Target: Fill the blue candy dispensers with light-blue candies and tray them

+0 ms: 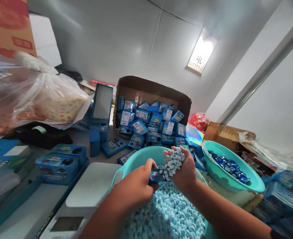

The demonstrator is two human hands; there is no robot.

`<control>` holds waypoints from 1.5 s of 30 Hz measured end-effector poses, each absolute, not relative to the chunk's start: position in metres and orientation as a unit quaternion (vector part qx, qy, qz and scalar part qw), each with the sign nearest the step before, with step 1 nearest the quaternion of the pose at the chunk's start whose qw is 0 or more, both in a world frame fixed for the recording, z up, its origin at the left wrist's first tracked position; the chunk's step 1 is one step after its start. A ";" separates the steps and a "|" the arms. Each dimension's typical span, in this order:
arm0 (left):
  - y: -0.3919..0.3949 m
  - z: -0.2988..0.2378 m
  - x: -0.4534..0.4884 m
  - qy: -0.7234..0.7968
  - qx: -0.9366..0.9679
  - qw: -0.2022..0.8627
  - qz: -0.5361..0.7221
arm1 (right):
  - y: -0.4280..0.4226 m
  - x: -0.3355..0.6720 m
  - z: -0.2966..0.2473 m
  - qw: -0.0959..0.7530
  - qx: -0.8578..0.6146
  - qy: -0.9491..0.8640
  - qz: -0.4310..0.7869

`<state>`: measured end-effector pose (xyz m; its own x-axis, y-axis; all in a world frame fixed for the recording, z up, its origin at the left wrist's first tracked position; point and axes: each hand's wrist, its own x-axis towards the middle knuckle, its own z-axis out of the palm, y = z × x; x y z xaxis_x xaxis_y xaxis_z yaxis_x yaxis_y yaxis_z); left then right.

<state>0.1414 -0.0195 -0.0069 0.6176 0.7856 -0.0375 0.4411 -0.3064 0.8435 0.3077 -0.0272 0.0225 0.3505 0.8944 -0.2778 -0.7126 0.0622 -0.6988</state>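
Observation:
Between its thumb and fingers my left hand (139,182) grips a small blue box (156,174) with printed sides. My right hand (187,171) is cupped around a heap of pale blue candies (174,162), tipped against the box's opening. Some candies touch the box's edge; its inside is hidden from me. Both hands are over a turquoise basin (139,154), which holds a deep pile of the same loose candies (173,209). The fingers of my right hand show only in part behind the candies.
Behind the basin, a cardboard box (151,84) lies open with many blue packs (142,115). At right, another turquoise basin (254,182) holds blue caps (230,166). A white scale (86,186) and blue cartons (59,166) stand left. A clear plastic bag (54,96) sits farther back.

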 end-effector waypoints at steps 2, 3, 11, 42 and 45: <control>-0.019 -0.009 0.142 0.394 0.788 0.431 0.197 | -0.026 0.308 0.021 0.718 -0.409 -0.113 0.552; -0.019 -0.010 0.142 0.394 0.790 0.427 0.196 | -0.026 0.309 0.020 0.719 -0.414 -0.118 0.546; -0.019 -0.012 0.143 0.379 0.793 0.434 0.198 | -0.026 0.314 0.010 0.729 -0.415 -0.194 0.509; -0.019 -0.007 0.142 0.414 0.787 0.396 0.227 | -0.028 0.308 0.004 0.638 -0.396 -0.431 0.500; -0.018 -0.004 0.143 0.430 0.782 0.383 0.237 | -0.028 0.310 0.002 0.604 -0.422 -0.492 0.463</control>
